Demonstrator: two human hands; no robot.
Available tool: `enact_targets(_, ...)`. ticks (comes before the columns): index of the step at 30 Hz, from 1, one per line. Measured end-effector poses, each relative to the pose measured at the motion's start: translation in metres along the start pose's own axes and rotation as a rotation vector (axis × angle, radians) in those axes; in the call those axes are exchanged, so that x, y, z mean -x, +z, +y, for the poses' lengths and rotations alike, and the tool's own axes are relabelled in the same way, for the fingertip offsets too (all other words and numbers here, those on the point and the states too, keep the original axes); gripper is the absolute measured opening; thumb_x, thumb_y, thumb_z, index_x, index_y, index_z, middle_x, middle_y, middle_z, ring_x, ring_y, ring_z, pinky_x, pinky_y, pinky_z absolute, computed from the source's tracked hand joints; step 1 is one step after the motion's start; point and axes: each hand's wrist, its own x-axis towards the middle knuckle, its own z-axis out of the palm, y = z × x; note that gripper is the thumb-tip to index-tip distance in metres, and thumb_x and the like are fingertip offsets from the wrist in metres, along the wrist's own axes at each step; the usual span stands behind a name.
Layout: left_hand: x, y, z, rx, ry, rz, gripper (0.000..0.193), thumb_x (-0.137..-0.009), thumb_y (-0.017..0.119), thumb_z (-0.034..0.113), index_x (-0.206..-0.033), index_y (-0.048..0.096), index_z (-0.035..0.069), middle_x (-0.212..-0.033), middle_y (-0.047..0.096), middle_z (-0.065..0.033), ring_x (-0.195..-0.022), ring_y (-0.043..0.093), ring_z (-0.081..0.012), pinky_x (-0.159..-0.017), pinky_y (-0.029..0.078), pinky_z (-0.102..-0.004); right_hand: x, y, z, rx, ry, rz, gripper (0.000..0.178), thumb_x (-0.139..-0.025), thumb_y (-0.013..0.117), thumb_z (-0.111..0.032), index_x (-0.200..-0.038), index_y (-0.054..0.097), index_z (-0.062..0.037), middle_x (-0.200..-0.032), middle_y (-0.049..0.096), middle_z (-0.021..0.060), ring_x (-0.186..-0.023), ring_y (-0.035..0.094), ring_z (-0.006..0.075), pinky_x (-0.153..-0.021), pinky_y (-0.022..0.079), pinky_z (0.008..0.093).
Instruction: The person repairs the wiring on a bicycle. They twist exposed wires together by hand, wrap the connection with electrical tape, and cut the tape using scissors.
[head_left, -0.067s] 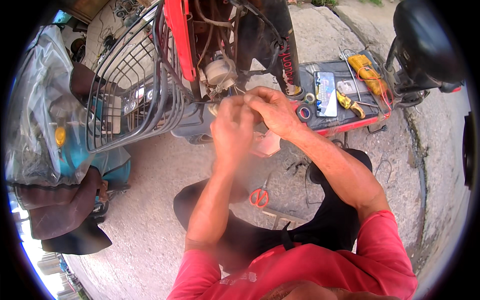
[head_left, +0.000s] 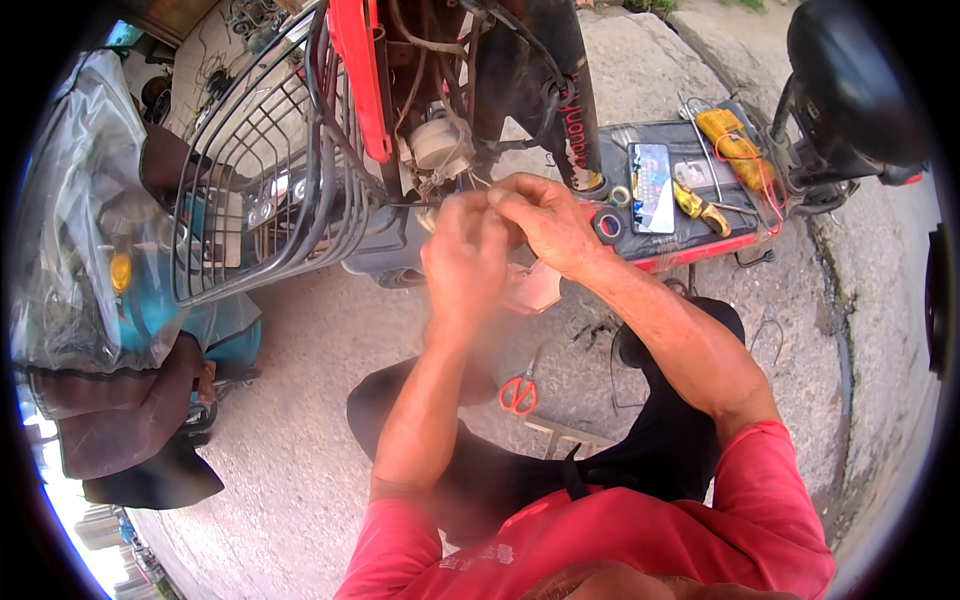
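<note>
My left hand (head_left: 465,245) and my right hand (head_left: 545,222) meet at the fingertips in front of the opened red-and-black electric scooter (head_left: 535,70). Both are closed in a pinch. Thin pale wires (head_left: 480,183) run down to the fingertips from beneath a round, dirty white part (head_left: 441,145); the pinched stretch is hidden by the fingers. Darker cables (head_left: 415,45) hang above in the scooter's exposed front. Just under the hands shows a pale pinkish flat piece (head_left: 533,288). Left of them is the scooter's black wire basket (head_left: 260,200).
The footboard (head_left: 665,245) at right carries a phone (head_left: 652,188), tape rolls (head_left: 607,226), yellow-handled pliers (head_left: 701,208) and a yellow multimeter (head_left: 735,148). Orange-handled scissors (head_left: 518,396) lie on the concrete between my legs. A plastic-covered teal vehicle (head_left: 150,310) stands at left.
</note>
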Motion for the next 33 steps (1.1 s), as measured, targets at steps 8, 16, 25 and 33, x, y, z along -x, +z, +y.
enact_targets(8, 0.002, 0.001, 0.005, -0.006, -0.065, 0.003, 0.019, -0.098, 0.064, 0.013, -0.114, 0.067, 0.001, -0.096, 0.078, -0.0166, -0.088, 0.077, -0.0281, -0.081, 0.059, -0.0406, -0.002, -0.005, 0.016, 0.059, -0.036, -0.003, 0.034, -0.103, 0.063, -0.032, -0.102, 0.072, 0.0007, -0.090, 0.070, 0.0034, -0.083, 0.061, 0.0100, -0.072, 0.050, 0.0302)
enact_targets(16, 0.002, 0.002, 0.002, -0.013, -0.023, 0.020, 0.020, -0.099, 0.064, 0.012, -0.114, 0.066, 0.000, -0.092, 0.077, -0.0135, -0.083, 0.074, -0.0217, -0.075, 0.058, -0.0354, -0.001, -0.004, 0.013, 0.076, -0.003, -0.007, 0.036, -0.103, 0.063, -0.034, -0.100, 0.072, 0.0008, -0.087, 0.070, 0.0034, -0.082, 0.061, 0.0100, -0.071, 0.050, 0.0303)
enact_targets(25, 0.002, 0.002, 0.004, -0.018, -0.012, 0.013, 0.021, -0.098, 0.063, 0.008, -0.115, 0.065, -0.003, -0.089, 0.075, -0.0095, -0.079, 0.067, -0.0109, -0.072, 0.055, -0.0282, -0.001, -0.004, 0.013, 0.049, -0.007, 0.002, 0.035, -0.103, 0.063, -0.034, -0.100, 0.072, 0.0005, -0.090, 0.072, 0.0046, -0.084, 0.063, 0.0105, -0.074, 0.051, 0.0305)
enact_targets(33, 0.002, 0.002, 0.002, -0.023, -0.018, 0.023, 0.020, -0.098, 0.065, 0.014, -0.113, 0.067, 0.001, -0.096, 0.079, -0.0167, -0.088, 0.078, -0.0296, -0.080, 0.059, -0.0403, -0.002, -0.005, 0.015, 0.062, -0.021, -0.005, 0.036, -0.103, 0.063, -0.035, -0.100, 0.073, 0.0002, -0.090, 0.072, 0.0046, -0.085, 0.063, 0.0104, -0.074, 0.051, 0.0303)
